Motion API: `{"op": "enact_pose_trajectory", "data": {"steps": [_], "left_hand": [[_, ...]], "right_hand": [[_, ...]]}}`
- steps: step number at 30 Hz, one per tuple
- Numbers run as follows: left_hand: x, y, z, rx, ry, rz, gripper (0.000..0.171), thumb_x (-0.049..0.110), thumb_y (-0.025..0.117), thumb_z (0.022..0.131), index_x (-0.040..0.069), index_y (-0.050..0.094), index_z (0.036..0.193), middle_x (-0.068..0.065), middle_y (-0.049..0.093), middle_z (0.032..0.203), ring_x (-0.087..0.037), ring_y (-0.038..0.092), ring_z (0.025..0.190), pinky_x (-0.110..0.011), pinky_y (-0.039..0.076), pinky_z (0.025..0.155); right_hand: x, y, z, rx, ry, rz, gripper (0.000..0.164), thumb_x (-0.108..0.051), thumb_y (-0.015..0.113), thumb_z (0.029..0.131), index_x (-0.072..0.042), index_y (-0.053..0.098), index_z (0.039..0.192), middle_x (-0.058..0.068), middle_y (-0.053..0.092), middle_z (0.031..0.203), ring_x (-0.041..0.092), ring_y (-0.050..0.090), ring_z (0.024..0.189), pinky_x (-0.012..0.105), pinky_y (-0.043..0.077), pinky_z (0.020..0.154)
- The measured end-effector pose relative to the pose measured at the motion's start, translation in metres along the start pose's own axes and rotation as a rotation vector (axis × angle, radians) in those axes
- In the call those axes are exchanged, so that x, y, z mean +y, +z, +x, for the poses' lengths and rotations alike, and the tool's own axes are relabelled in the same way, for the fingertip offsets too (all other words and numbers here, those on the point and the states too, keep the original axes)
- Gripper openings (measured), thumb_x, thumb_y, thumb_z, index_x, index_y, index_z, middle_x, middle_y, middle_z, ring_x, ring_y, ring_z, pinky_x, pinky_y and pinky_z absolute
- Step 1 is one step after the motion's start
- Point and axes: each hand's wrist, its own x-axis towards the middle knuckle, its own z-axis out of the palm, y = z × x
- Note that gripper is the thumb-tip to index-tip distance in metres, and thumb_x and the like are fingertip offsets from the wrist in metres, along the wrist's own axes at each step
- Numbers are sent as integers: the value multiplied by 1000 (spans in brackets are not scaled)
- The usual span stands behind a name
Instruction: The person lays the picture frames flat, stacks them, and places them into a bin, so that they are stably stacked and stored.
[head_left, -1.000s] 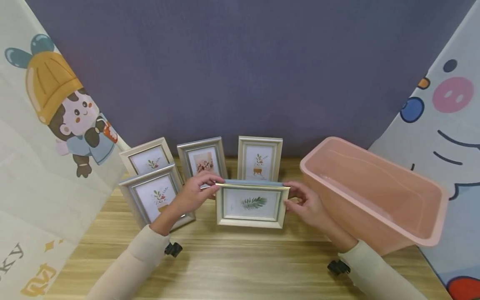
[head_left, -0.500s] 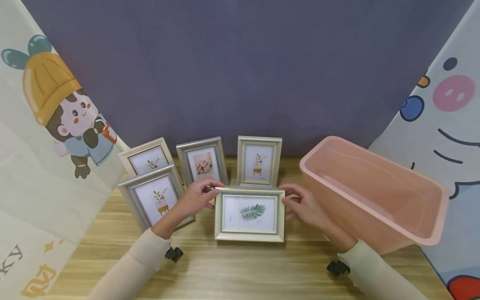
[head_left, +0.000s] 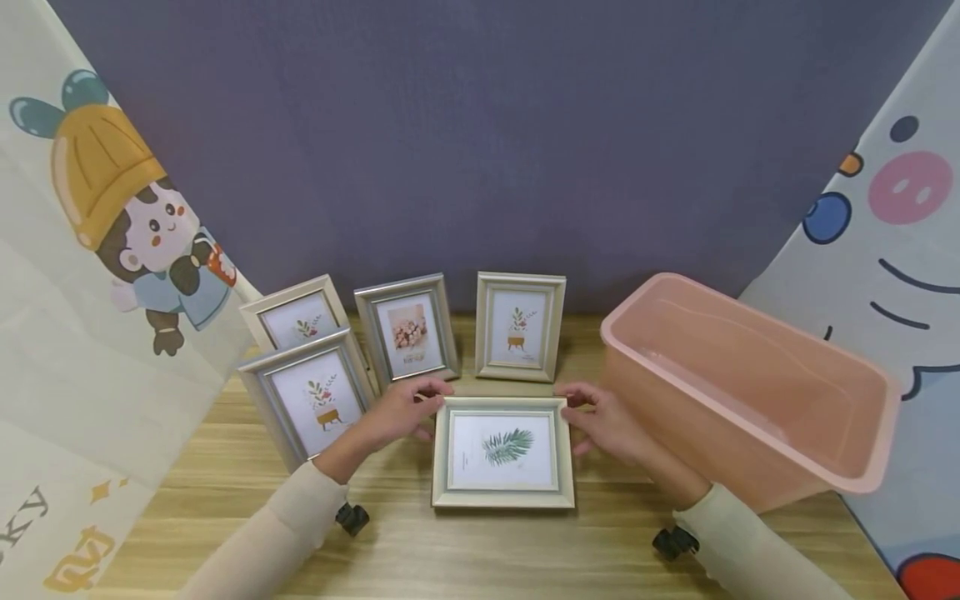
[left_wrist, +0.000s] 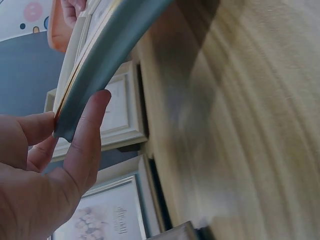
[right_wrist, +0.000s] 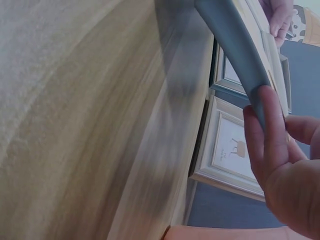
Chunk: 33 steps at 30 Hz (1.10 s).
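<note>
A picture frame with a pale border and a green palm-leaf print lies between my hands in the head view, its face turned up. My left hand pinches its far left corner; in the left wrist view the thumb is on the face side and fingers are beneath. At the far right corner my right hand pinches it likewise, with fingers under the edge in the right wrist view. Both wrist views show the held side of the frame raised off the wooden table.
Behind stand a flower-photo frame and a potted-plant frame. To the left, a grey-edged frame overlaps a cream frame. A pink plastic bin stands right, close to my right forearm. A dark wall rises behind.
The palm-leaf frame has come toward me and tipped back, so its face now points more upward. Both hands have moved nearer with it, keeping their hold. The other frames stay put.
</note>
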Motion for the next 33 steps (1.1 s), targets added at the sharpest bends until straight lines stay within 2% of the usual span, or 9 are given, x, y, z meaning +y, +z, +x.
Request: {"op": "enact_pose_trajectory", "data": {"steps": [7,10,13,18,23,27,30,33], "left_hand": [[-11,4,1,-37,5,-8,26,13,56,104,2,63,127,-19,61,121,-24,62,98,-47,64,69],[-15,7,2,-31,-13,-9,24,11,57,104,3,64,126,-20,60,120,-26,66,87,-46,64,66],[-19,10,3,-24,-49,-14,21,12,57,104,7,66,123,-19,59,120,-26,66,83,-44,64,65],[-23,15,4,-16,-89,-28,19,12,57,104,9,66,121,-18,58,121,-26,64,88,-41,64,63],[-28,18,5,-15,-98,-26,20,13,58,104,9,66,121,-18,58,120,-28,66,72,-41,64,62],[-31,19,7,-15,-91,-28,21,12,57,104,8,65,122,-19,57,119,-27,65,78,-41,64,61],[-32,21,8,-8,-85,-28,21,10,57,103,7,65,122,-19,57,118,-27,64,88,-41,64,61],[-33,22,9,-2,-83,-22,21,8,56,103,6,66,121,-20,57,117,-28,64,91,-41,64,61]], "right_hand": [[4,4,1,-30,38,-9,32,-6,62,99,4,58,129,21,55,113,23,64,82,49,63,58],[6,6,1,-31,62,-11,31,-6,62,99,3,59,128,21,56,114,23,63,84,47,63,57],[8,7,2,-28,78,-18,32,-6,63,99,3,59,129,21,55,116,24,63,86,46,62,56],[12,9,3,-16,116,-37,31,-5,64,98,1,61,128,21,56,117,24,63,85,44,63,57],[15,11,2,-11,127,-54,31,-4,65,97,-1,63,128,20,57,115,24,64,78,42,63,57],[15,11,2,-7,133,-70,32,-6,65,97,-2,63,128,19,59,112,24,65,69,43,63,58],[16,12,3,-2,134,-82,31,-6,66,97,-3,64,128,18,60,110,23,65,74,43,63,60],[17,12,4,7,137,-95,31,-6,67,96,-3,65,127,17,60,109,21,64,81,42,64,61]]}}
